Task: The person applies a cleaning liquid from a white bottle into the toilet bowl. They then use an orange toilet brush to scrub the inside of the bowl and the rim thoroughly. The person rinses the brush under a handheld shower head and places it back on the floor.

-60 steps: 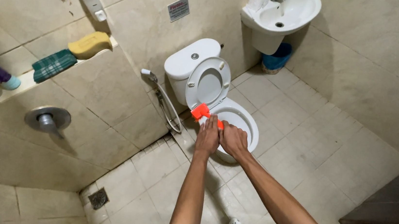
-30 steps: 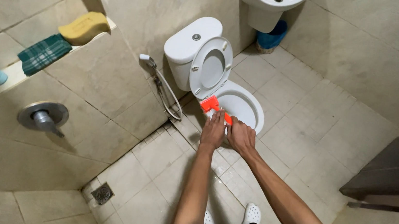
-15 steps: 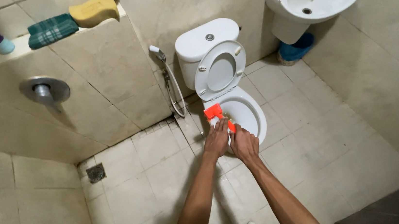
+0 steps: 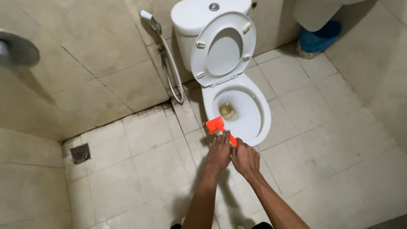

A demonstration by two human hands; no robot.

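Both of my hands reach forward and meet around a small bright orange-red bottle (image 4: pixel 215 126) with a bent neck. My left hand (image 4: pixel 219 152) wraps its lower part and my right hand (image 4: pixel 245 158) holds it from the right side. The orange top points toward the near rim of a white toilet bowl (image 4: pixel 261 130). The toilet's seat and lid (image 4: pixel 223 49) stand raised against the white cistern (image 4: pixel 204 10). Yellowish water sits at the bottom of the bowl.
A hand-held bidet sprayer (image 4: pixel 150 22) with its hose hangs on the beige tiled wall left of the toilet. A floor drain (image 4: pixel 80 153) lies at lower left. A round metal fitting (image 4: pixel 1 47) juts from the left wall. A blue container (image 4: pixel 318 41) stands under a white basin pedestal (image 4: pixel 313 10).
The view has moved closer and lower toward the toilet. My hands, still together on the orange bottle, have come nearer to the bowl's rim.
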